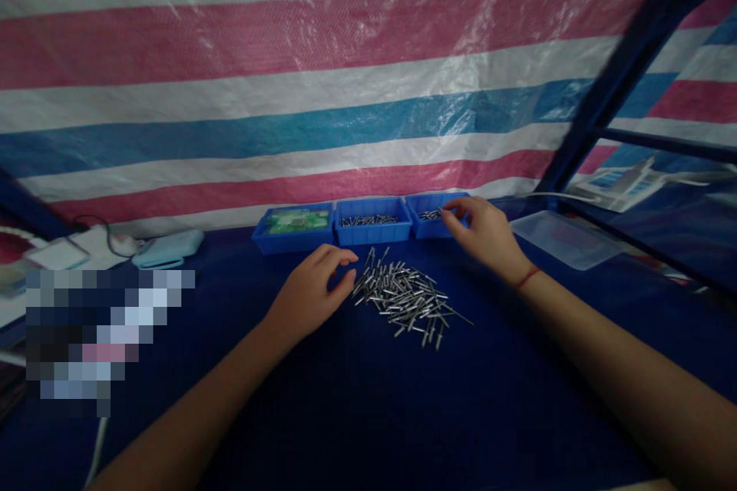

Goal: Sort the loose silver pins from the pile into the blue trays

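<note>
Striped sheeting (288,123) backs the blue worktop (374,414), where metal rivets (403,295) lie heaped, long axes crossing every way, just right of the nearer left hand (311,288), its grip parted; the right hand (480,234) is at the rightmost bin (429,230), its grip too indistinct to tell.

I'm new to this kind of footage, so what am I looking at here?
There's no robot, just one picture from a camera worn on a person's head, looking forward and down at two bare hands. On the dark blue tabletop lies a loose pile of thin silver metal pins. Behind it stand three blue plastic bins: the left holds something green, the others small metal pieces. The left hand is open beside the pile; the right hand is at the right bin, its grip unclear.
</note>
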{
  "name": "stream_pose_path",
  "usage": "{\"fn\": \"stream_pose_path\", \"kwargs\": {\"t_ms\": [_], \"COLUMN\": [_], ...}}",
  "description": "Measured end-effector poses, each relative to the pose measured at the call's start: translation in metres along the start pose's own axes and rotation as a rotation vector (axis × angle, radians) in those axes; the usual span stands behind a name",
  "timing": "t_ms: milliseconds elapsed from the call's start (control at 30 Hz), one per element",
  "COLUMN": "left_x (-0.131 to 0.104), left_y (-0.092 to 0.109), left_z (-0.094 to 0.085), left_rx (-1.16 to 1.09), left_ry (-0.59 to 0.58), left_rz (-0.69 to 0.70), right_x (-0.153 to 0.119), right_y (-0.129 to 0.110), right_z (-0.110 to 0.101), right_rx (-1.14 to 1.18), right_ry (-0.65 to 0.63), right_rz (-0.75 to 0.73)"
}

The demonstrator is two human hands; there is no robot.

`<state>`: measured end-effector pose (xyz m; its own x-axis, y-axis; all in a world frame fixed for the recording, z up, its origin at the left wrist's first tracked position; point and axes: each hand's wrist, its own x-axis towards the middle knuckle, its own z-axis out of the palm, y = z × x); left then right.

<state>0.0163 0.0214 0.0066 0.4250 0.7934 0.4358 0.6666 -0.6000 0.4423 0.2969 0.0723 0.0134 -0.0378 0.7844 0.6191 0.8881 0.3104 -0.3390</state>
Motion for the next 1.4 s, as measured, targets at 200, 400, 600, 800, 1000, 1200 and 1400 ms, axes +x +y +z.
{"fn": "stream_pose_path", "kwargs": {"t_ms": [200, 400, 600, 800, 1000, 1200, 1400], "left_x": [0.006, -0.005, -0.006, -0.006, -0.010, -0.012, -0.013], "left_y": [-0.005, -0.003, -0.002, 0.007, 0.028, 0.045, 0.048], "left_z": [0.003, 0.003, 0.011, 0.009, 0.011, 0.010, 0.011], "left_rx": [-0.010, 0.018, 0.075, -0.132, -0.537, -0.718, -0.773], "left_ry": [-0.116, -0.227, -0.207, -0.050, 0.031, -0.032, -0.063], "left_rz": [0.026, 0.134, 0.206, 0.042, -0.266, -0.368, -0.395], "right_x": [-0.016, -0.029, -0.038, -0.040, -0.045, -0.051, -0.051], "right_y": [-0.033, -0.056, -0.069, -0.074, -0.089, -0.099, -0.099], "right_z": [0.004, 0.002, -0.002, -0.004, -0.009, -0.017, -0.015], "right_rx": [0.140, 0.226, 0.303, 0.389, 0.715, 0.839, 0.848], "right_ry": [-0.152, -0.279, -0.324, -0.395, -0.319, -0.230, -0.231], "right_rz": [-0.111, -0.172, -0.231, -0.272, -0.203, -0.149, -0.115]}}
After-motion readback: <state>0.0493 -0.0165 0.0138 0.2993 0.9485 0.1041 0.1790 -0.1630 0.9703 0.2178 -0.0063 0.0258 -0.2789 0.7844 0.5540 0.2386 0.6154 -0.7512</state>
